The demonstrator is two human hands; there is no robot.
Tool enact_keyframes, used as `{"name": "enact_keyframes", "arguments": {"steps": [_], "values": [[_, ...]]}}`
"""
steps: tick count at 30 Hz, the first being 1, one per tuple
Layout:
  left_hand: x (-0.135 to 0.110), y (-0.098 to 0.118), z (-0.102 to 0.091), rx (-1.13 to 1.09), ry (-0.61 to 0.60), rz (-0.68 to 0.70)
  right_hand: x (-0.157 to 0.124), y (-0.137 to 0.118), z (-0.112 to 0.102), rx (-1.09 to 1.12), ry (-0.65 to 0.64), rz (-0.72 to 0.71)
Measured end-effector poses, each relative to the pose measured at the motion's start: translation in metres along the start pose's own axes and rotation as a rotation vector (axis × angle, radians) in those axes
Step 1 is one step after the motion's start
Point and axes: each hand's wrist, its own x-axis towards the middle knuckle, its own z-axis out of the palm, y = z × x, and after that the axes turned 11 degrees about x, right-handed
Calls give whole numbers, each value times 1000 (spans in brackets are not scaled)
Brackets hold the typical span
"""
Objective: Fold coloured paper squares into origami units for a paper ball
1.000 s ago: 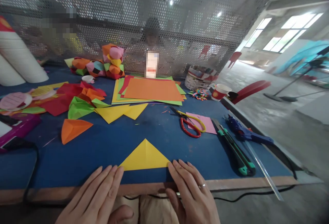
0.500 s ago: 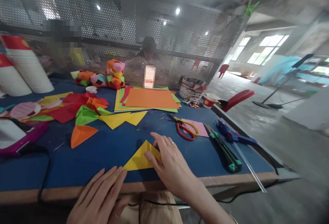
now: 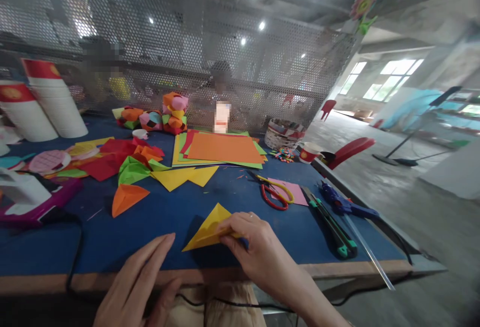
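A yellow folded paper triangle sits near the front edge of the blue table, its right side lifted off the surface. My right hand pinches that right corner, fingers closed on the paper. My left hand rests at the table's front edge, left of the triangle, fingers stretched out together and holding nothing.
Scissors, a pink paper, a utility knife, a blue glue gun and a clear ruler lie to the right. A stack of coloured sheets, folded pieces, paper balls, a paper cup and white rolls stand farther back.
My right hand came off the flat triangle, closed on its right corner and lifted that side. My left hand slid slightly back towards the table edge.
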Motion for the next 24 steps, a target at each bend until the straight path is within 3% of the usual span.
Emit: {"name": "enact_keyframes", "arguments": {"steps": [5,11,14,19,24], "values": [[23,14,-11,-78,27,-41,-9,-1,2,79,-25,-124],[37,25,-7,-135,-79,172,-15,9,7,84,-62,-192],[43,22,0,-147,-138,224,-19,14,7,69,-54,-225],[44,9,12,-21,-116,137,-31,22,1,86,-27,-181],[38,1,11,49,-186,153,-40,30,-3,69,-39,-155]]}}
